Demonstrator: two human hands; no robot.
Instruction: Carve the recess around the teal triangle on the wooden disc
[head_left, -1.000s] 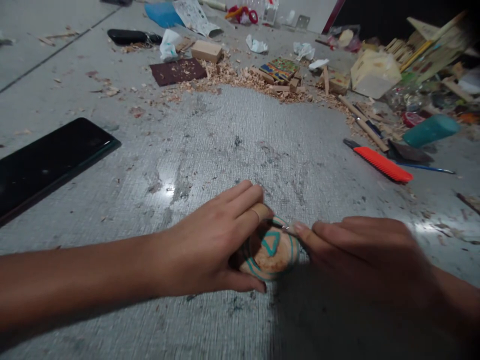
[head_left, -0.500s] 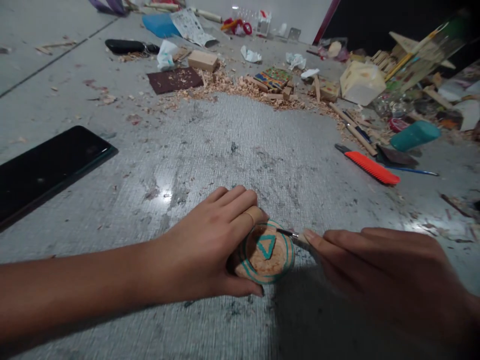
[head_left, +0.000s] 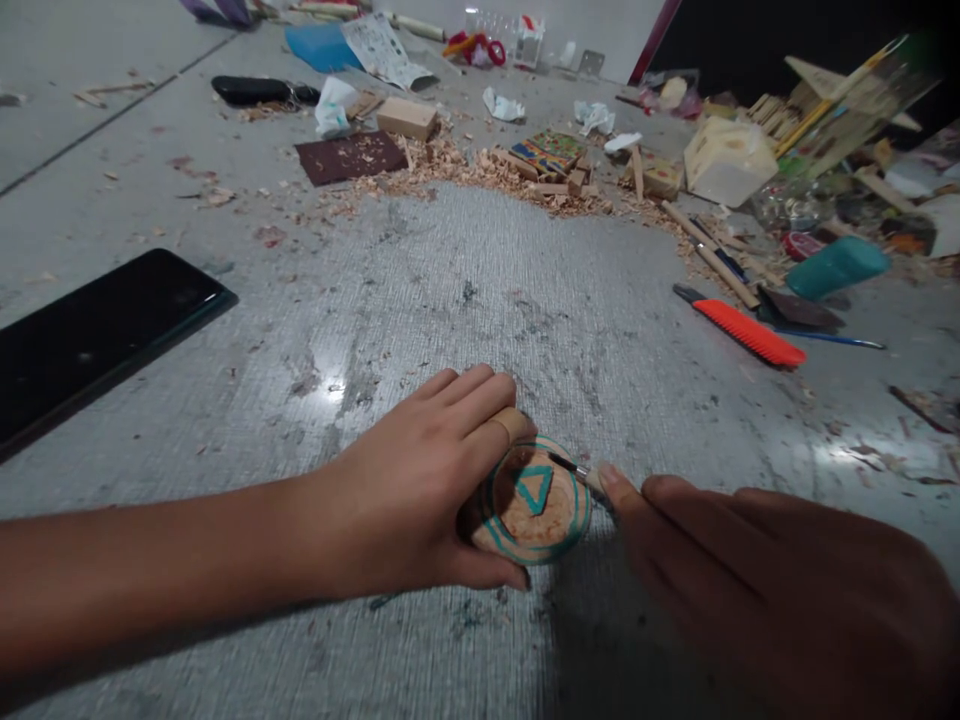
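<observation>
Left hand wraps the wooden disc from the left, thumb and fingers pressed on its rim, pinning it flat to the grey mat. Right hand pinches a thin brush, its tip resting on the disc's top beside the teal triangle. Orange comb lies well apart, phone far left

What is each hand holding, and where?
Left hand grips the wooden disc by its rim; right hand pinches a thin brush near its tip.
</observation>
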